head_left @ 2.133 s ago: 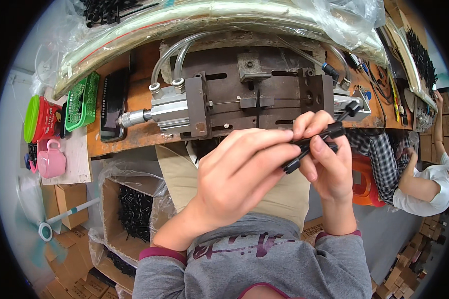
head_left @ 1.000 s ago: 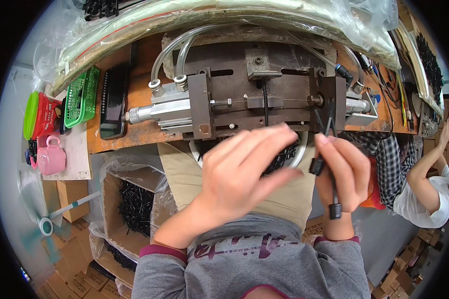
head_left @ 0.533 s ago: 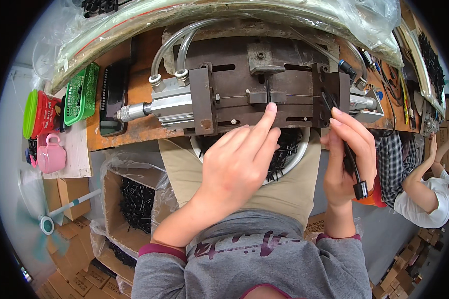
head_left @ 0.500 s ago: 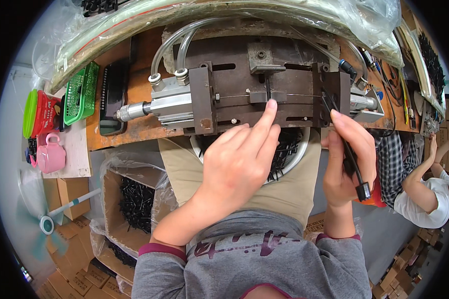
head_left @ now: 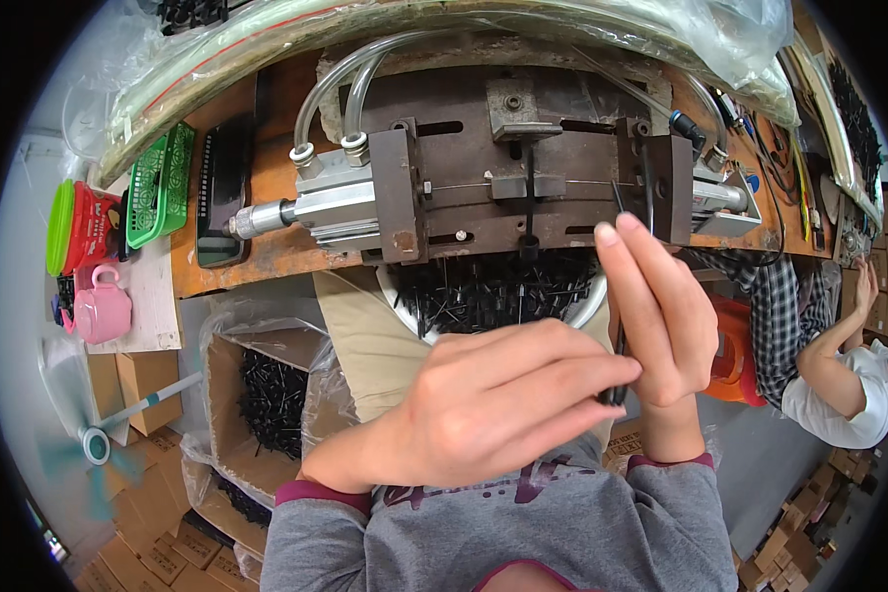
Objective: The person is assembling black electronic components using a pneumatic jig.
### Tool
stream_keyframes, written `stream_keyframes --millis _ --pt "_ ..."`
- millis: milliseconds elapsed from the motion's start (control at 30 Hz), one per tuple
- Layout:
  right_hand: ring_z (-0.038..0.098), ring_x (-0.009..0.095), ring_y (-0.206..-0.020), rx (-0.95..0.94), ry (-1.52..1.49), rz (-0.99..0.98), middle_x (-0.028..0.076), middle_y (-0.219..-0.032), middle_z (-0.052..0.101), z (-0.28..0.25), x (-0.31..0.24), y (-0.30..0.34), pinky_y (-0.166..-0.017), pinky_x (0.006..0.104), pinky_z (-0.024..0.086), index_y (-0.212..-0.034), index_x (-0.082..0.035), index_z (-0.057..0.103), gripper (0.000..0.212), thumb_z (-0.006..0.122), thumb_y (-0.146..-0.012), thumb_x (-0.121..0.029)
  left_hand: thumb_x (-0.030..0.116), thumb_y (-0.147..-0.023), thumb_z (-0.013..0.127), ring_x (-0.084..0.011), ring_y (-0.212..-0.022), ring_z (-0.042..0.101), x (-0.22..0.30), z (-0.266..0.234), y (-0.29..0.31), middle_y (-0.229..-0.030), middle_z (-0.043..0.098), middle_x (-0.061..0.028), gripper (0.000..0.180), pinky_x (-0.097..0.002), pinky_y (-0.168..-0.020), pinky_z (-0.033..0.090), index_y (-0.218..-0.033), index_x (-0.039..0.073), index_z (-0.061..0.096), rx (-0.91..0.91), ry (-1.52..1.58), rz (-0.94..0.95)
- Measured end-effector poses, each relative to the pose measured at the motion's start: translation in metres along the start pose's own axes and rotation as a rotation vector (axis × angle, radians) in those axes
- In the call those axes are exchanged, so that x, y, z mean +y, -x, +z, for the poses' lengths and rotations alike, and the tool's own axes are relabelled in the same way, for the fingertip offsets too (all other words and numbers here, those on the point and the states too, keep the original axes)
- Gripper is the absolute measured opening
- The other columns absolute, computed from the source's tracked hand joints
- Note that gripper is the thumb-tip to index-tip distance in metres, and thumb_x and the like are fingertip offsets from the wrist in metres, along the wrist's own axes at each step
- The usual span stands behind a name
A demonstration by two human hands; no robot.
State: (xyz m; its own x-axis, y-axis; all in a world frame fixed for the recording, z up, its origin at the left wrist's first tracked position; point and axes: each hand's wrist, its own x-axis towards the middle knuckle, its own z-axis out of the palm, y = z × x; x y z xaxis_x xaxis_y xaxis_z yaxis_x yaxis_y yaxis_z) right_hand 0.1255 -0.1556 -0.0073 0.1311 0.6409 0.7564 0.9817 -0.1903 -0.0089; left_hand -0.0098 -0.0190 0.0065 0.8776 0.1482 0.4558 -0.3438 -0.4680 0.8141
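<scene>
My right hand [head_left: 666, 321] holds a thin black rod-shaped part [head_left: 619, 347] upright. The part's top end reaches the front of the dark metal press fixture [head_left: 444, 183] on the bench. My left hand [head_left: 488, 414] lies across my lap, and its fingertips pinch the lower end of the same part. Another black part [head_left: 529, 202] stands in the middle slot of the fixture. A white bowl [head_left: 590, 308] heaped with several loose black parts sits on my lap just below the fixture.
A silver air cylinder [head_left: 311, 209] with clear hoses [head_left: 328, 89] feeds the fixture. On the left are a black phone [head_left: 222, 192], green basket [head_left: 158, 183], red jar [head_left: 84, 227] and pink mug [head_left: 99, 308]. A bagged cardboard box [head_left: 266, 400] holds black parts. Another person [head_left: 829, 360] sits at the right.
My left hand has pulled back from the fixture's middle slot down to the lower end of the part. My right hand has shifted left and raised the part toward the fixture.
</scene>
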Motion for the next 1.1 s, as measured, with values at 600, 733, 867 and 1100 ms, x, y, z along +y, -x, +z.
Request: stream_keyframes --millis 600,733,867,1100 --pt "0.070 0.027 -0.095 0.176 -0.469 0.491 0.024 -0.113 0.068 -0.004 0.001 0.016 -0.074 0.0299 0.057 -0.115 0.008 0.057 0.030 0.062 -0.086 0.017 0.011 -0.070 0.084 -0.0162 -0.070 0.067 -0.040 0.005 -0.008 -0.119 0.071 -0.0111 0.036 -0.0259 -0.065 0.052 -0.103 0.003 0.072 0.087 -0.596 -0.039" --pt "0.066 0.026 -0.079 -0.056 -0.419 0.252 0.024 -0.116 0.069 0.001 -0.007 0.006 -0.070 0.0321 0.054 -0.119 0.012 0.063 0.052 0.064 -0.067 0.016 0.003 -0.067 0.089 -0.0133 -0.081 0.069 -0.021 0.002 -0.014 -0.105 0.071 -0.0103 0.045 -0.0247 -0.070 0.057 -0.108 0.001 0.070 0.152 -0.068 -0.062" --pt "0.067 0.033 -0.103 -0.114 -0.454 0.158 0.030 -0.123 0.065 0.009 -0.007 0.001 -0.093 0.0373 0.051 -0.142 0.010 0.035 0.054 0.053 -0.092 0.007 -0.009 -0.066 0.085 -0.0156 -0.085 0.069 -0.025 0.004 -0.017 -0.098 0.068 -0.0109 0.042 -0.0250 -0.070 0.059 -0.104 -0.003 0.068 0.253 -0.020 0.034" --pt "0.069 0.019 -0.083 0.064 -0.540 0.477 0.026 -0.115 0.068 0.005 0.000 0.009 -0.070 0.0247 0.054 -0.140 0.008 0.039 0.044 0.051 -0.097 0.007 0.000 -0.060 0.088 -0.0164 -0.080 0.066 -0.031 -0.001 0.001 -0.101 0.068 -0.0111 0.036 -0.0286 -0.066 0.055 -0.093 0.001 0.074 0.202 -0.390 0.081"
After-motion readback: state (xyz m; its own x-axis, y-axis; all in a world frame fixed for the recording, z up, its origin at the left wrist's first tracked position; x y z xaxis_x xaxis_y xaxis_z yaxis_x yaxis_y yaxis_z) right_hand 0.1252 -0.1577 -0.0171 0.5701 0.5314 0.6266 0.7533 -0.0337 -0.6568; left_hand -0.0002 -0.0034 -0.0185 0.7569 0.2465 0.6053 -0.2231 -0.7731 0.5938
